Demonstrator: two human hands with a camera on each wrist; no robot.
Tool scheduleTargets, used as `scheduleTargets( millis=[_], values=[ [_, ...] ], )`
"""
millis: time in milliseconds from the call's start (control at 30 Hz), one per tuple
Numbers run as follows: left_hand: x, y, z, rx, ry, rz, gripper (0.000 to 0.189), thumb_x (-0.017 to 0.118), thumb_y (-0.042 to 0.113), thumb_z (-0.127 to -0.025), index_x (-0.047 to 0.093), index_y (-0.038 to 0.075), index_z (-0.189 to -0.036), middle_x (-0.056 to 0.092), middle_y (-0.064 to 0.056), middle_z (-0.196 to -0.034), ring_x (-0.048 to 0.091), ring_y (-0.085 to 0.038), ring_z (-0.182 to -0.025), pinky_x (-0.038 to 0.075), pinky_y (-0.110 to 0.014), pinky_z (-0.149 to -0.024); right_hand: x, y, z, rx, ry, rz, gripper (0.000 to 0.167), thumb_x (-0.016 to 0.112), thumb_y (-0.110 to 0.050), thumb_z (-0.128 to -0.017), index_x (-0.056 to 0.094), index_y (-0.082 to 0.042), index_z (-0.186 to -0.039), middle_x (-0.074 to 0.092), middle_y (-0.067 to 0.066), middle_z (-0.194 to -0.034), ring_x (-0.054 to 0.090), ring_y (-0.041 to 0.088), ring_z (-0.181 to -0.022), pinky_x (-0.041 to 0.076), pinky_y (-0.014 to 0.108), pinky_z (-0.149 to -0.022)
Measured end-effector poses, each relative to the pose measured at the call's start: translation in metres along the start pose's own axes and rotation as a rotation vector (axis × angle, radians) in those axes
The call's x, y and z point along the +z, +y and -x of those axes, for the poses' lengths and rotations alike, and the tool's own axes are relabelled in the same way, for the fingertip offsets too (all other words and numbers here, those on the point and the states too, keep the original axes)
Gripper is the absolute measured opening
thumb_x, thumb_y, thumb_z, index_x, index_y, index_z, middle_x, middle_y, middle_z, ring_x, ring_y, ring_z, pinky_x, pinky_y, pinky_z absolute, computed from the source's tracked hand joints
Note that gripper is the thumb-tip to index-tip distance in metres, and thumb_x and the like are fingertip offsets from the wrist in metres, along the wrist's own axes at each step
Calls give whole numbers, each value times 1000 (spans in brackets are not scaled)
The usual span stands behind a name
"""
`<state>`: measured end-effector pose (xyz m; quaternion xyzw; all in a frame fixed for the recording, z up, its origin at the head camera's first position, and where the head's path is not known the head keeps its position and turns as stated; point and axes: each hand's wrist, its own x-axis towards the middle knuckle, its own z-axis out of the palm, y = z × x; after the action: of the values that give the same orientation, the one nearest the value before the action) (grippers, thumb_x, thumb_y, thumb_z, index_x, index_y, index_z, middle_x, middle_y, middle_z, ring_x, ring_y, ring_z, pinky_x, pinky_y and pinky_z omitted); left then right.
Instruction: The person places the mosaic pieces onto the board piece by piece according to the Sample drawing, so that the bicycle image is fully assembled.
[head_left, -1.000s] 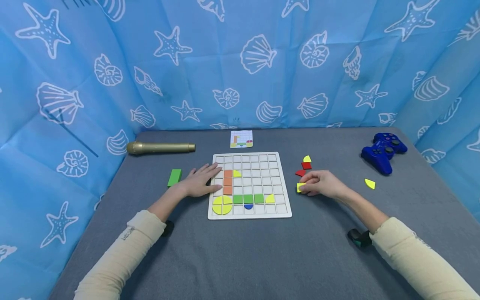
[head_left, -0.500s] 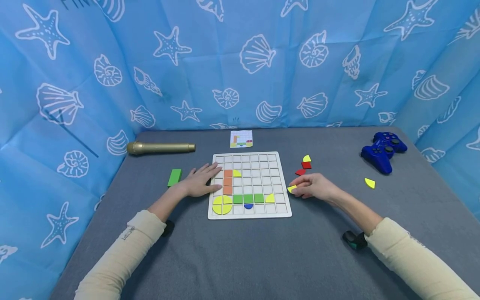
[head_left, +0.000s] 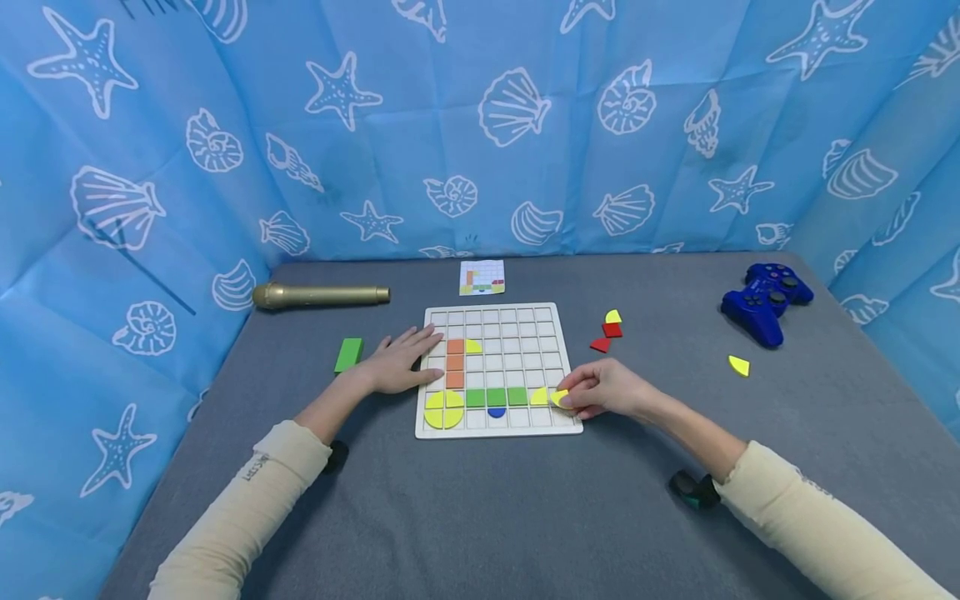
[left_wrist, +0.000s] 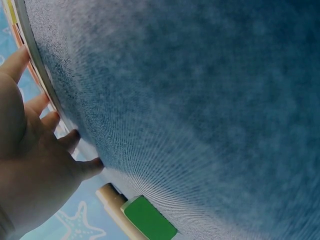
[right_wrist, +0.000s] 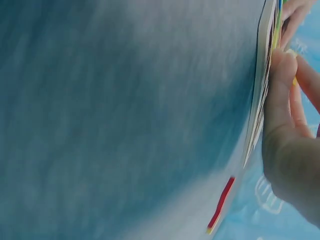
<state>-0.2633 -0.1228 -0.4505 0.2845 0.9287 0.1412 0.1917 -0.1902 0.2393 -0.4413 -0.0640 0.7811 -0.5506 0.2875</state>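
A white grid board (head_left: 517, 430) lies on the grey cloth, with orange squares (head_left: 455, 362), green squares (head_left: 497, 397), a blue half-round tile (head_left: 497, 412) and several yellow quarter-round tiles (head_left: 444, 409) in its cells. My right hand (head_left: 606, 388) pinches a yellow quarter-round tile (head_left: 559, 398) between thumb and fingers over the board's right side, beside another yellow tile (head_left: 538, 397). Spread flat, my left hand (head_left: 396, 364) rests its fingers on the board's left edge. In the left wrist view, the fingertips (left_wrist: 24, 54) meet that edge.
Red tiles (head_left: 612, 330) and a yellow tile (head_left: 613, 317) lie right of the board; another yellow tile (head_left: 738, 366) is farther right. A blue game controller (head_left: 767, 304), gold microphone (head_left: 322, 296), green block (head_left: 348, 355) and small pattern card (head_left: 482, 277) surround it.
My right hand has carried the yellow tile leftward and nearer to me, from the cloth beside the board to over its right-hand cells. The left hand stays in place.
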Motion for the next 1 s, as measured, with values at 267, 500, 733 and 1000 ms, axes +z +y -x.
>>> scheduleTargets(
  millis=[267,500,733,1000],
  values=[
    [-1,2,0,-11,-9,2,71,47,47,-98,18,14,-154,9,-9,-159,4,-35,-143,3,-62,-108,20,-8,1,-17,47,75,22,73,-7,-84,67,5,-101,67,10,-76,63,16,-65,55,30,-62],
    [2,-3,-3,-19,-11,-7,73,45,51,-98,17,16,-155,7,-7,-159,4,-33,-143,3,-61,-108,29,-10,-1,-27,101,172,16,75,-6,-82,69,2,-95,65,6,-70,61,15,-61,53,30,-59],
    [1,0,-1,-15,-12,6,73,46,50,-98,17,14,-154,8,-8,-159,4,-34,-143,3,-62,-108,34,-11,-2,-63,119,252,13,76,-7,-81,71,-1,-92,65,4,-70,59,16,-62,52,31,-59],
    [1,-1,-2,-27,-7,-8,74,43,53,-97,17,15,-155,8,-7,-159,4,-33,-143,3,-61,-108,33,-13,0,-89,126,283,11,71,-10,-86,72,-2,-94,64,3,-73,57,16,-64,51,32,-60]
  ],
)
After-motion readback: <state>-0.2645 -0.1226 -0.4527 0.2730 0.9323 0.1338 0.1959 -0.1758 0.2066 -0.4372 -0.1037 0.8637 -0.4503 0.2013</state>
